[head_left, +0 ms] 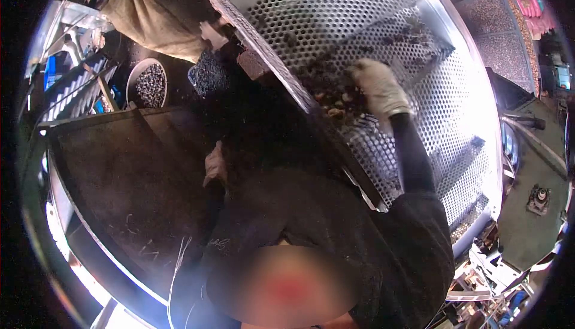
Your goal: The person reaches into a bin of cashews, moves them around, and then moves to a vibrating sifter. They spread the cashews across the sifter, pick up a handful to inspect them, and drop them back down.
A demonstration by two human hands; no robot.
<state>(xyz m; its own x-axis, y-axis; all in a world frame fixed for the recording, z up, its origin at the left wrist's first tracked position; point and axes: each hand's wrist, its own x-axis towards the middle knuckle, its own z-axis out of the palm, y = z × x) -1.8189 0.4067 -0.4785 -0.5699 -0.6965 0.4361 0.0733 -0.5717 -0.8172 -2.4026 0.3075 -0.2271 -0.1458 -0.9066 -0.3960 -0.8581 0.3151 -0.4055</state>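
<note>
My right hand, in a pale glove, reaches over a perforated metal trough. It is at a heap of dark loose debris with a few lighter lumps in it. Its fingers are curled down and blurred, so what they hold, if anything, does not show. Down at my side, my left hand, also in a light glove, is beside a dark metal panel. Its fingers are partly lost in shadow, and no object shows in it.
A ridged metal edge borders the trough on my side. To the left are a round bucket of small pieces, a blue-edged container of dark granules and a brown sack. A mesh bed of granules lies at upper right.
</note>
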